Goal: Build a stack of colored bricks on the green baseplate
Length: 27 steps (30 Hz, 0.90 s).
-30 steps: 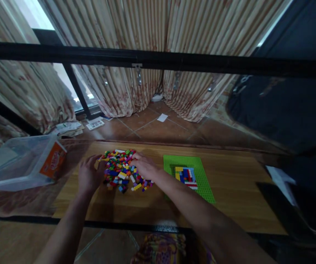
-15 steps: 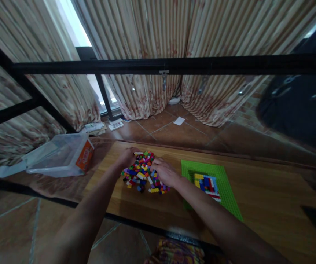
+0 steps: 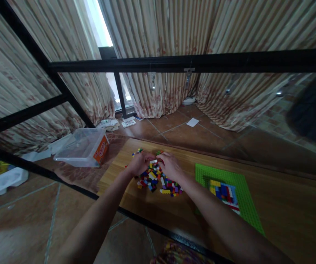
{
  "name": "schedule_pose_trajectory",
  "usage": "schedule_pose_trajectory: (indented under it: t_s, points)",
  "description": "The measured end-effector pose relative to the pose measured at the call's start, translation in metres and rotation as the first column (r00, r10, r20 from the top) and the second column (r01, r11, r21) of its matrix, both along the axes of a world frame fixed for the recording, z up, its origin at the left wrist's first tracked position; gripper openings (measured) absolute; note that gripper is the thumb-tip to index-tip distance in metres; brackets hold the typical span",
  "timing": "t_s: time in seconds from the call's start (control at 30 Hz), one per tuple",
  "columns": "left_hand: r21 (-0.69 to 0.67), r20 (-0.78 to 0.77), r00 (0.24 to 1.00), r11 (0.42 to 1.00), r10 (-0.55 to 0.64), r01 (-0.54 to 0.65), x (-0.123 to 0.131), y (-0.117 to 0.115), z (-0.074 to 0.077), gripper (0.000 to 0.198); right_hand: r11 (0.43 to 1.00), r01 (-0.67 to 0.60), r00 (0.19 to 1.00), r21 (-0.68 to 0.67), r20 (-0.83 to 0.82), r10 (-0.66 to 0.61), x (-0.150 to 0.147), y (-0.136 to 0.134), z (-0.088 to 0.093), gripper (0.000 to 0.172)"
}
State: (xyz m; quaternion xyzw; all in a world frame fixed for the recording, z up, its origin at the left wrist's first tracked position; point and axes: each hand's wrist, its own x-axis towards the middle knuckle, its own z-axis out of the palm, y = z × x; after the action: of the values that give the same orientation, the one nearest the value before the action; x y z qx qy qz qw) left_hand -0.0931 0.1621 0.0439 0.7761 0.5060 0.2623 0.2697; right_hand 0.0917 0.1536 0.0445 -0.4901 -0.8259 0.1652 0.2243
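A heap of small coloured bricks (image 3: pixel 158 179) lies on a wooden table top (image 3: pixel 284 205). Both my hands rest on the far side of the heap, close together. My left hand (image 3: pixel 140 163) has its fingers curled over the bricks at the left. My right hand (image 3: pixel 170 165) is curled the same way, its fingertips nearly meeting the left hand's. What the fingers hold is hidden. To the right lies a green baseplate (image 3: pixel 246 194) with a flat patch of yellow, blue, red and white bricks (image 3: pixel 224 192) built on it.
A clear plastic box (image 3: pixel 82 148) with an orange label lies on the floor left of the table. Black metal bars (image 3: pixel 191 62) cross the view in front of striped curtains (image 3: pixel 160 33). Papers (image 3: pixel 119 123) lie on the tiled floor.
My left hand has moved in from the heap's left edge toward my right hand. The heap looks narrower, with a few bricks left apart at its far edge. The camera has turned left.
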Motion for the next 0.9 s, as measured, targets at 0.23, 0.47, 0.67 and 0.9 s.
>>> schedule_pose_trajectory:
  t_s: [0.23,0.47,0.67,0.9]
  points:
    - [0.051,-0.083,0.996,0.999,0.023,-0.019,0.002,-0.028,-0.003,0.033,0.997,-0.077,0.991,-0.017,0.112,0.078,-0.009,-0.011,-0.006,0.017]
    - [0.122,-0.043,0.999,0.992,-0.012,0.017,0.008,-0.043,0.003,0.025,1.0,-0.005,1.0,0.003,0.014,0.005,-0.009,-0.027,-0.011,0.013]
    - [0.14,0.095,0.988,0.981,0.122,-0.134,0.008,-0.051,0.003,0.016,0.979,0.205,0.973,-0.017,-0.102,-0.205,0.009,-0.022,-0.01,0.022]
    - [-0.074,0.523,0.794,0.945,0.308,-0.318,0.017,-0.072,0.013,0.023,0.919,0.38,0.922,-0.103,0.12,-0.367,0.01,0.022,0.005,0.032]
